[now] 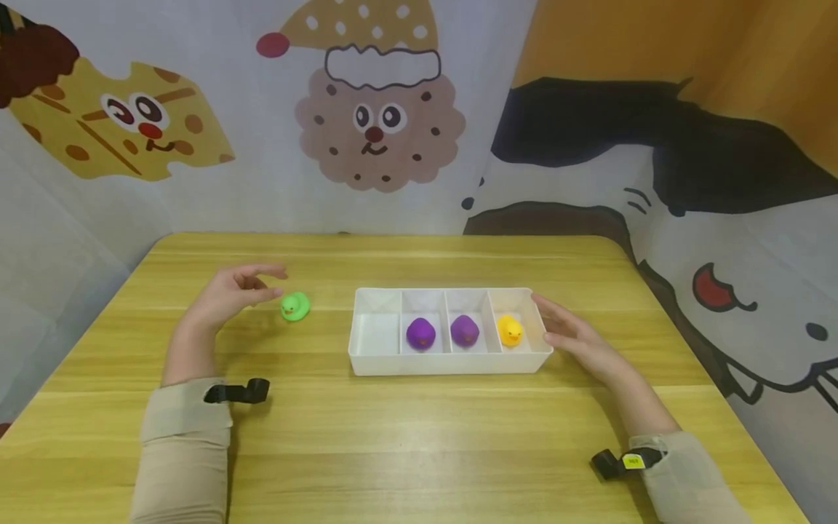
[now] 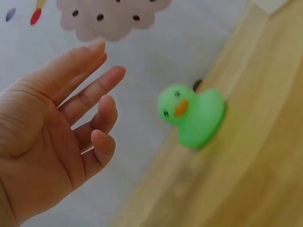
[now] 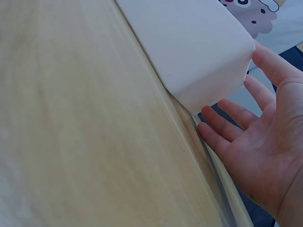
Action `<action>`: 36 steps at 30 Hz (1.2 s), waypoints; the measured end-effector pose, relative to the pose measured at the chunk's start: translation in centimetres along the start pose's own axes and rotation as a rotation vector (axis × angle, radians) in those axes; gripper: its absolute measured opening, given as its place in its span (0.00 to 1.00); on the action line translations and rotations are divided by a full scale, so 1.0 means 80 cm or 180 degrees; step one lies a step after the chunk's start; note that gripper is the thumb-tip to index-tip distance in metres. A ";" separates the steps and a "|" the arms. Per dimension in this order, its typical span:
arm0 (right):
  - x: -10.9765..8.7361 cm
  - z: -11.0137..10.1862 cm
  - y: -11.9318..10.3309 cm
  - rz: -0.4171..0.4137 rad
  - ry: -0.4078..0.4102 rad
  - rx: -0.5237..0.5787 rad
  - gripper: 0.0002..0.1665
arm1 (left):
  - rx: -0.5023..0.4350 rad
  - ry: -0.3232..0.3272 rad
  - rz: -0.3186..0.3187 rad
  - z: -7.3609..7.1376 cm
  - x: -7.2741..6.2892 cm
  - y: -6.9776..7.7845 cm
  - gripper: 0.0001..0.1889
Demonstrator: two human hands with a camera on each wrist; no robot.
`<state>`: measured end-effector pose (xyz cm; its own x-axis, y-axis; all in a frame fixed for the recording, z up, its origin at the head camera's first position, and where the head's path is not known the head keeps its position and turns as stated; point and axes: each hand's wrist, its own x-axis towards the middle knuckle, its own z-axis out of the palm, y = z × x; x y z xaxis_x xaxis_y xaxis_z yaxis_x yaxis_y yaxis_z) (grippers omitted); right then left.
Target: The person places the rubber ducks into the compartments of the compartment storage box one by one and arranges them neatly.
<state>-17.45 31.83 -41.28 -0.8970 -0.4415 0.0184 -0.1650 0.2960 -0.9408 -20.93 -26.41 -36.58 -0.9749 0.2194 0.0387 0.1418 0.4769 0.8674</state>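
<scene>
A green rubber duck [image 1: 296, 306] sits on the table to the left of a white divided box [image 1: 452, 364]. My left hand [image 1: 238, 291] hovers just left of the duck, thumb and fingers apart; in the left wrist view a gap shows between the fingers and the green duck [image 2: 199, 116]. At the box's right end, my right hand [image 1: 576, 337] rests its fingertips against the wall, fingers loosely extended, as the right wrist view of the box [image 3: 213, 85] also shows. Inside are two purple ducks, one [image 1: 421, 334] second from left, another [image 1: 465, 331] third, and a yellow duck [image 1: 510, 330] in the rightmost compartment.
The wooden table [image 1: 406, 444] carries the box near its middle. Behind it hangs a curtain [image 1: 406, 211] printed with cartoon figures. Black wrist cameras are strapped over both sleeves, one on the left [image 1: 249, 391] and one on the right [image 1: 615, 463].
</scene>
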 end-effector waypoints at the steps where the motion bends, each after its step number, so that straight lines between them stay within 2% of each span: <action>1: 0.000 0.000 0.000 0.0007 0.0002 0.0001 0.38 | -0.0018 -0.0026 -0.0038 0.000 0.000 -0.004 0.23; 4: 0.000 0.000 0.000 0.0035 0.0019 0.0007 0.38 | -0.0021 -0.0136 -0.0111 -0.001 -0.001 -0.014 0.24; 10: -0.001 0.001 -0.003 0.0057 0.0054 0.0053 0.38 | -0.0036 -0.0231 -0.0254 0.002 0.000 -0.029 0.26; 17: -0.001 0.001 -0.003 0.0047 0.0054 0.0048 0.38 | -0.0209 -0.0400 -0.0316 0.007 0.003 -0.044 0.24; 20: 0.000 0.000 -0.002 0.0047 0.0056 0.0050 0.38 | -0.0165 -0.0448 -0.0295 0.009 0.005 -0.049 0.23; 30: 0.000 0.000 -0.002 0.0069 0.0047 0.0028 0.38 | 0.0011 -0.0455 -0.0249 0.011 0.008 -0.056 0.25; 36: -0.001 0.001 -0.003 0.0056 0.0054 0.0037 0.38 | -0.0051 -0.0427 -0.0277 0.013 0.008 -0.055 0.25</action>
<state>-17.33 31.71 -41.06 -0.9066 -0.4220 0.0074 -0.1444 0.2936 -0.9450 -21.97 -27.48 -40.86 -0.9515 0.2902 -0.1026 0.0540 0.4856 0.8725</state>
